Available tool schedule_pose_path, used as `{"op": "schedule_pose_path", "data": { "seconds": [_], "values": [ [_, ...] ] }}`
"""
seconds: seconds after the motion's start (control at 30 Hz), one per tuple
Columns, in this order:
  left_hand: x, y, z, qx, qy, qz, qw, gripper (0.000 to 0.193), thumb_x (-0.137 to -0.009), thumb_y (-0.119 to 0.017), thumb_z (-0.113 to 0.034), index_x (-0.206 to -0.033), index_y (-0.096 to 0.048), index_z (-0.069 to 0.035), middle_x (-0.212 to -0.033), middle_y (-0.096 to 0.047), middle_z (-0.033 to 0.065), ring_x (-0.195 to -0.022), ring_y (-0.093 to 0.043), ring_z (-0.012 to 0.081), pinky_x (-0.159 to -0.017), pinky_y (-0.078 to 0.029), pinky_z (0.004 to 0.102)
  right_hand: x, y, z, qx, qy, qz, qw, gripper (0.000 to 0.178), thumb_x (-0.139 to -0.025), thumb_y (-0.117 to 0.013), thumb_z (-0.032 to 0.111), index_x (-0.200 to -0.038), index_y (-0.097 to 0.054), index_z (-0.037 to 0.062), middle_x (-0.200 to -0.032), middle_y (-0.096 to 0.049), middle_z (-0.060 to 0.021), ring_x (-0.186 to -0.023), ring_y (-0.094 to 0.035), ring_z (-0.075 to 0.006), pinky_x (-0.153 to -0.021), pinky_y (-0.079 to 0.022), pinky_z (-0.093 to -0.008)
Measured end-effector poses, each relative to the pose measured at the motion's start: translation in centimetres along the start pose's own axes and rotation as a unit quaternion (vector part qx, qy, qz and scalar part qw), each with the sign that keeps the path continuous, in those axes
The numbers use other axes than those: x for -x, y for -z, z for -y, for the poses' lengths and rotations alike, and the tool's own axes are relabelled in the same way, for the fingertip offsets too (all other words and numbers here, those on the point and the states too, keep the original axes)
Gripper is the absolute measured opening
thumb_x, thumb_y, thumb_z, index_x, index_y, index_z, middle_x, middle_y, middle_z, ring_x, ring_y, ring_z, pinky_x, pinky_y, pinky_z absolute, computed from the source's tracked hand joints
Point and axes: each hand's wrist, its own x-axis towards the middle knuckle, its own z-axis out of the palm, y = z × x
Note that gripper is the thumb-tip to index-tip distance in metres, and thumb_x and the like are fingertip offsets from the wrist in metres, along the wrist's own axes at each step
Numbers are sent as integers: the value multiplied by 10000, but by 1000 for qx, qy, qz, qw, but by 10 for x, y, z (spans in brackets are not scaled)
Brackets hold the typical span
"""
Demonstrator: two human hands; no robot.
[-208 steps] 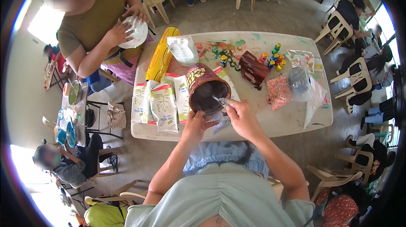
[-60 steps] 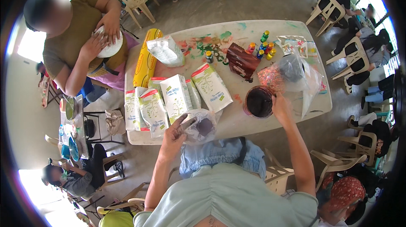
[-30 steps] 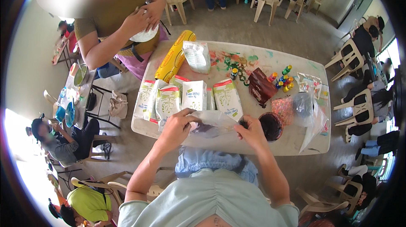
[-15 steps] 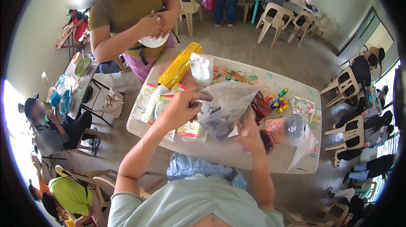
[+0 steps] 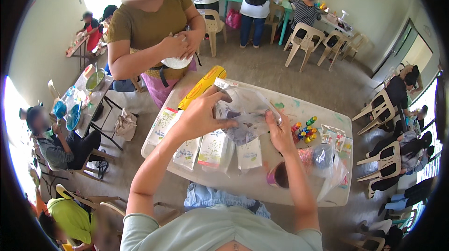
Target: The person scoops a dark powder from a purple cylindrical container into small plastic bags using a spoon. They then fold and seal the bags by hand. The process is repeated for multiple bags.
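A clear plastic bag (image 5: pixel 244 127) with something dark purple inside hangs between my hands above the table. My left hand (image 5: pixel 199 116) is at its left side, fingers curled around the upper edge and thumb pressed across the front. My right hand (image 5: pixel 281 134) pinches the right edge of the bag's mouth between thumb and fingers. Below my right hand stands an open tub (image 5: pixel 278 176) with a dark inside and a purple side. White cartons with green print (image 5: pixel 216 148) lie beneath my left hand and the bag.
On the white table (image 5: pixel 262 190) are a long yellow box (image 5: pixel 202 87), small colored bottles (image 5: pixel 306 131), pink sprinkles (image 5: pixel 306 156) and a clear bag (image 5: pixel 323 155). Across it stands a person (image 5: pixel 152 31) holding a white round thing (image 5: pixel 177 61). Plastic chairs (image 5: pixel 306 40) stand farther back.
My right hand has moved up from beside the tub and now grips the bag's right edge. The bag's mouth is spread wider. The view has shifted slightly.
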Motion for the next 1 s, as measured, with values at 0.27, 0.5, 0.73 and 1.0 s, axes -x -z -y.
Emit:
{"op": "schedule_pose_path", "data": {
  "seconds": [0.27, 0.5, 0.73, 1.0],
  "values": [
    [-23, -26, -2, -118, -101, -27, 987, 317, -646, -725, -233, -912, -586, -134, -1379, -153, 180, -1216, -230, 405, -954, -270, 504, -21, 11, 8, 21, -26, -11, 999, 458, -912, -370, 417, -851, -557, 3, -637, -421, 47, -603, -357, -41, -544, -306, -218],
    [-55, -36, -5, -84, -193, -35, 977, 140, -719, -640, -101, -850, -592, -112, -1352, -228, 200, -1207, -259, 391, -949, -258, 497, -19, 19, 0, 1, -64, -107, 992, 455, -913, -357, 425, -873, -573, 27, -621, -396, 56, -579, -323, -32, -492, -253, -221],
    [-74, -8, -20, 44, -186, 75, 979, 95, -745, -600, -25, -834, -572, -44, -1326, -275, 185, -1219, -308, 316, -959, -305, 402, -25, 36, -39, -416, -14, 6, 909, 783, -802, -327, 644, -1329, -260, 69, -1331, -333, -72, -1217, -307, -210, -995, -246, -417],
    [-81, 26, -15, 156, -215, 144, 953, 77, -816, -521, -10, -884, -557, -11, -1305, -269, 129, -1237, -295, 274, -870, -408, 351, -89, 15, -94, -151, 22, 5, 988, 451, -818, -550, 287, -1157, -446, 9, -1170, -488, -107, -1041, -487, -250, -831, -409, -352]
  ]
}}
